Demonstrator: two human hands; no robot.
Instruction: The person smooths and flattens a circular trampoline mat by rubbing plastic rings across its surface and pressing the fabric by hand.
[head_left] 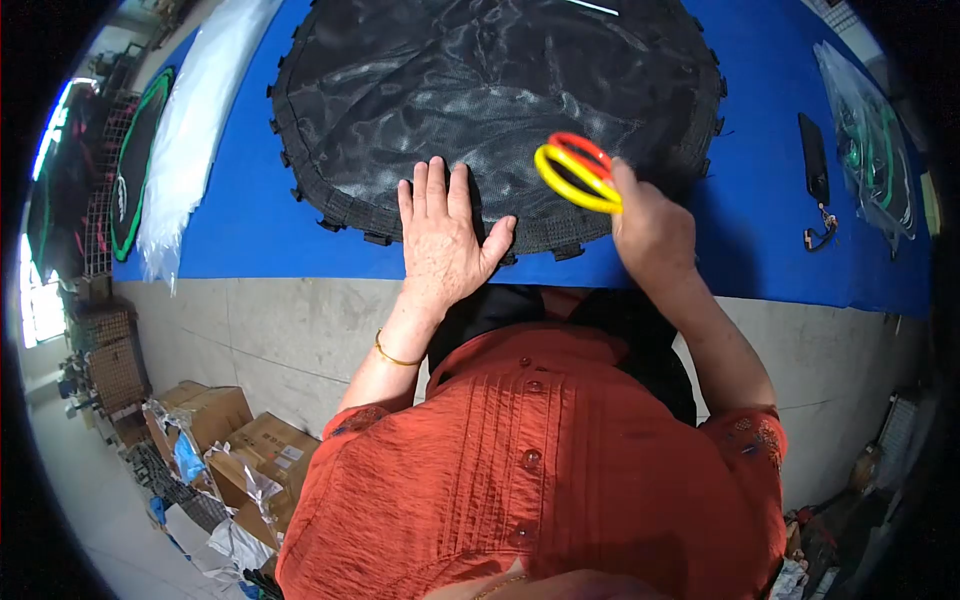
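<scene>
A round black mesh sheet with small tabs along its edge lies on the blue-covered table. My left hand rests flat on its near edge, fingers stretched out and thumb spread to the right. Over the sheet's near right part, my right hand is closed on a pair of scissors. Their red and yellow handle loops stick out to the left of the fist. The blades are hidden in or behind the hand.
Clear plastic bags lie along the table's left side, beside a green-rimmed dark piece. A black phone-like object and a bagged green-edged item lie at right. Cardboard boxes stand on the floor at lower left.
</scene>
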